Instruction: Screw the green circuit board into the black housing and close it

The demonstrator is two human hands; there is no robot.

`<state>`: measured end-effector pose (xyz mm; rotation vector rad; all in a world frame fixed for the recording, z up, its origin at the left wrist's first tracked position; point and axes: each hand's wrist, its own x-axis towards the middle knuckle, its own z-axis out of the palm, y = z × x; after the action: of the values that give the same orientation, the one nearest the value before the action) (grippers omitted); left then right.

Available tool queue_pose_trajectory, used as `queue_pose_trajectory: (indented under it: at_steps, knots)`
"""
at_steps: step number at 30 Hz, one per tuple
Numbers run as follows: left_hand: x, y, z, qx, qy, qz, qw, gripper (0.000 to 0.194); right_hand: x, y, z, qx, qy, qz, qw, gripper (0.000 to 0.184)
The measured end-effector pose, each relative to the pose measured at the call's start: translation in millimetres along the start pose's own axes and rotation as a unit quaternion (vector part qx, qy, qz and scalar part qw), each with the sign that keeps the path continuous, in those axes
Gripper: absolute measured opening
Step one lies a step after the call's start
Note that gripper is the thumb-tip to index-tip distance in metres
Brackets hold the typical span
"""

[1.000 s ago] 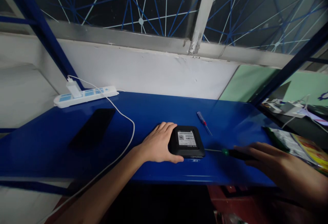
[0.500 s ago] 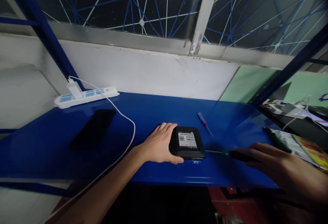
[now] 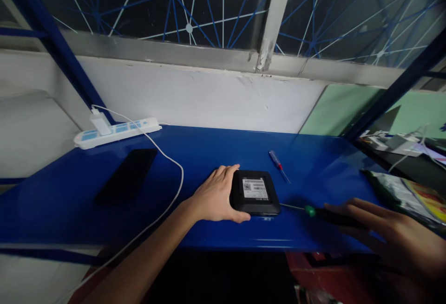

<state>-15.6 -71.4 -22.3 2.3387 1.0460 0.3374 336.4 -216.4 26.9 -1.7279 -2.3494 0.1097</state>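
Observation:
A flat black square box (image 3: 240, 203) with a white printed label (image 3: 255, 189) lies on the blue table (image 3: 223, 146). My left hand (image 3: 218, 197) grips its left side, thumb at the near edge and fingers at the far edge. On the right, my right hand (image 3: 379, 223) is closed around the dark handle of a screwdriver with a green collar (image 3: 310, 210). Its thin shaft points left, and the tip meets the right side of the box near the front corner. Whether the tip is inside a seam, I cannot tell.
A small clear-handled screwdriver (image 3: 278, 164) lies behind the box. To the left are a black phone-like slab (image 3: 127, 174), a white cable (image 3: 181, 178) and a power strip (image 3: 118, 132). A shiny food packet (image 3: 411, 197) sits at the right edge.
My right hand has shifted slightly right and down, and the screwdriver's handle end has dropped a little. The left hand and the box stay nearly where they were.

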Motion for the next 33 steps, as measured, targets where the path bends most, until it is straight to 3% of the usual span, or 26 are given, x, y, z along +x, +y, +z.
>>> queue_pose_trajectory:
  at_steps: [1,6,16,21,33]
  knots:
    - [-0.1,-0.3,0.6,0.001,0.002,0.000,1.000,0.128,-2.6,4.4,2.4,0.002,-0.031,-0.011,0.999,0.038]
    - [0.4,-3.0,3.0,0.002,0.018,0.003,1.000,0.126,-5.0,12.0,6.1,0.004,-0.019,-0.020,1.000,0.040]
    - [2.4,-2.6,1.4,0.003,0.011,0.006,1.000,0.120,9.4,6.9,-10.1,-0.054,-0.090,-0.068,0.992,0.052]
    - [3.5,-3.5,0.8,0.013,-0.002,0.006,1.000,0.121,8.2,8.6,-10.9,-0.102,-0.100,-0.095,0.985,0.061]
    - [3.0,-4.3,1.7,0.020,0.013,0.013,1.000,0.115,11.6,-0.8,-23.5,-0.095,-0.095,-0.098,0.986,0.070]
